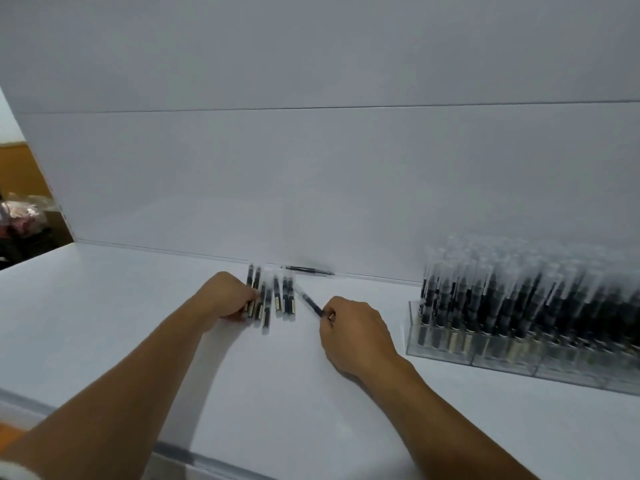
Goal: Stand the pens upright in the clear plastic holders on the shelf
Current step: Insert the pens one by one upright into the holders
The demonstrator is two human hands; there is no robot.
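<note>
Several black pens with clear caps point(277, 299) lie side by side on the white shelf point(121, 306). My left hand point(228, 297) rests at the left edge of this row, its fingers curled around the leftmost pens. My right hand point(349, 327) pinches the near end of a single pen point(310, 303) that lies slanted on the shelf, just right of the row. One more pen point(308, 270) lies crosswise against the back wall. At the right stand clear plastic holders point(446, 355), packed with many upright pens.
A white back wall point(311, 168) rises behind the shelf. The shelf's front edge point(173, 448) runs across the lower left. Beyond the left end of the wall there is an orange surface and dark clutter point(20, 216).
</note>
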